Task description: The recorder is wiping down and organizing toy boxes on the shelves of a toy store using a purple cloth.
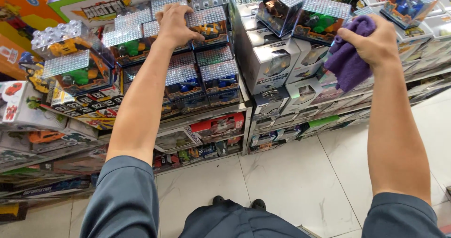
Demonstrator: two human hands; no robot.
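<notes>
your left hand point(173, 24) presses flat on a studded toy box point(206, 26) at 11 o'clock; right hand point(376, 43) grips a purple cloth point(347, 62); a shove could topple the stack.

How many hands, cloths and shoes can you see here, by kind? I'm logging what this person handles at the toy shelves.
hands: 2, the left hand resting on a studded clear toy box, and the right hand
purple cloth: 1, gripped in the right hand
black shoes: 2, on the tiled floor
Total: 5
</notes>
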